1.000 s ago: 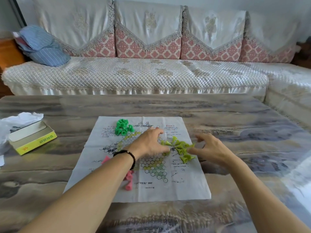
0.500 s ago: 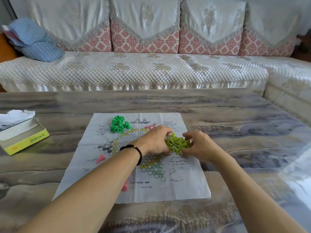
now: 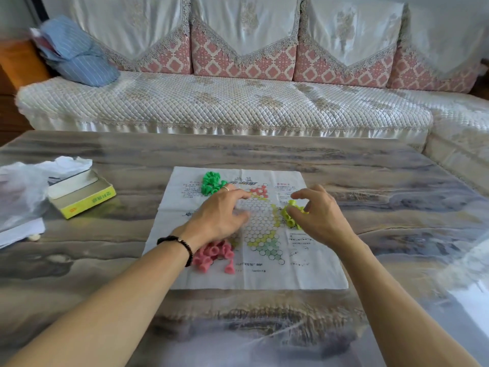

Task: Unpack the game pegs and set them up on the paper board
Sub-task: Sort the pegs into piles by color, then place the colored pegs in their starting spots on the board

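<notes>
Over the paper board (image 3: 248, 276), the right hand (image 3: 315, 210) clasps yellow-green pegs (image 3: 289, 214) at the honeycomb's right edge; the left hand (image 3: 219, 215), nearer the pink pegs (image 3: 213, 254), hovers with relaxed fingers, holding nothing.

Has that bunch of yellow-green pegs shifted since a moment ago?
Yes. The yellow-green pegs were bunched over the printed honeycomb grid of the paper board; now they sit off its right edge, under the right hand.
</notes>
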